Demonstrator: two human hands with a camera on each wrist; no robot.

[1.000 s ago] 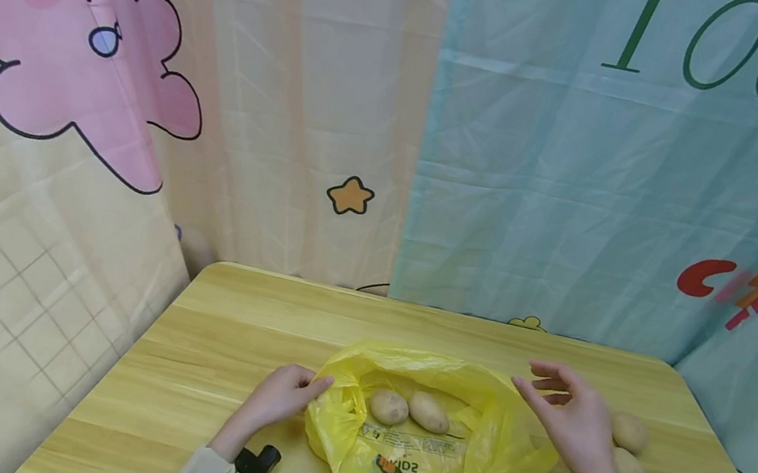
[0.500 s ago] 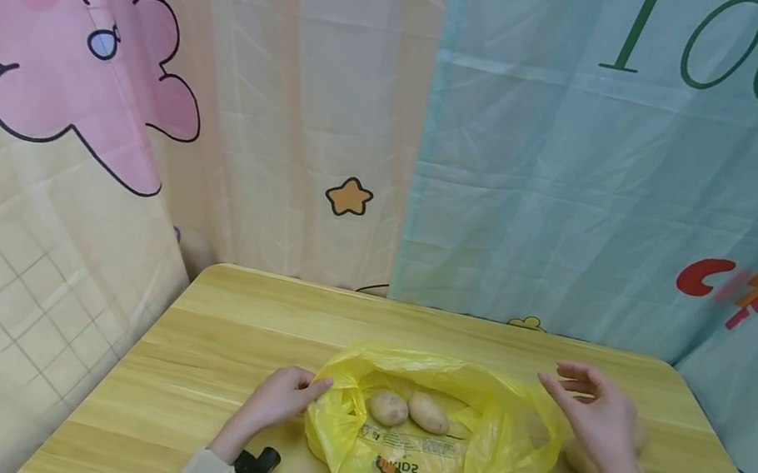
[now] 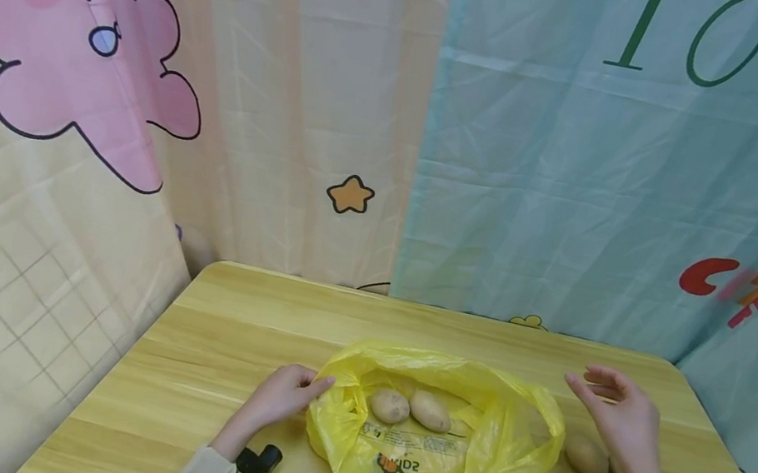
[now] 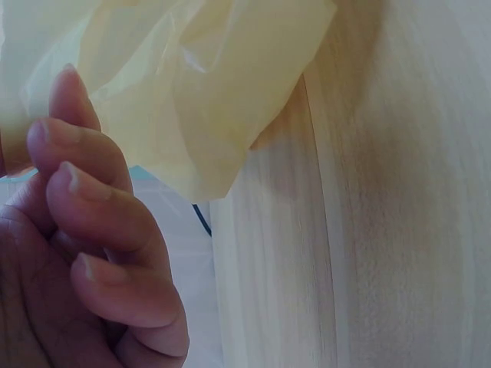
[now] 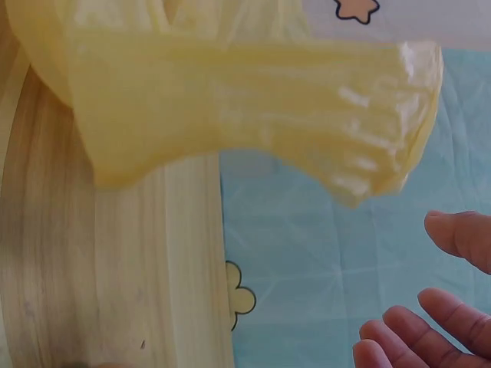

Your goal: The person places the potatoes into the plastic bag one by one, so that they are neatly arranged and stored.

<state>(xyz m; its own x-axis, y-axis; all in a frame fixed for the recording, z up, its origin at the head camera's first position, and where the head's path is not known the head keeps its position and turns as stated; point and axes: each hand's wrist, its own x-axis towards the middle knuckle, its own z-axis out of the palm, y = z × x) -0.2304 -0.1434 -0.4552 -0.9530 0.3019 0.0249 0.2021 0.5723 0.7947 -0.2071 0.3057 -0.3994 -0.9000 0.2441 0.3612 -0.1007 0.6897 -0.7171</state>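
A yellow plastic bag stands with its mouth spread wide on the table, with two potatoes lying inside. My left hand pinches the left rim of the bag between thumb and forefinger; its other fingers are curled in the left wrist view. To the right of the bag, my right hand is raised and holds nothing, its fingers loosely bent and apart from the rim. Beneath it on the table lies a potato, with another partly hidden behind the right wrist.
The wooden table reaches back to a patterned curtain hanging behind it. Black wrist mounts are worn on both wrists.
My right hand has moved rightward, away from the bag, over the loose potatoes. The right part of the bag has spread open wider. My left hand has stayed on the rim.
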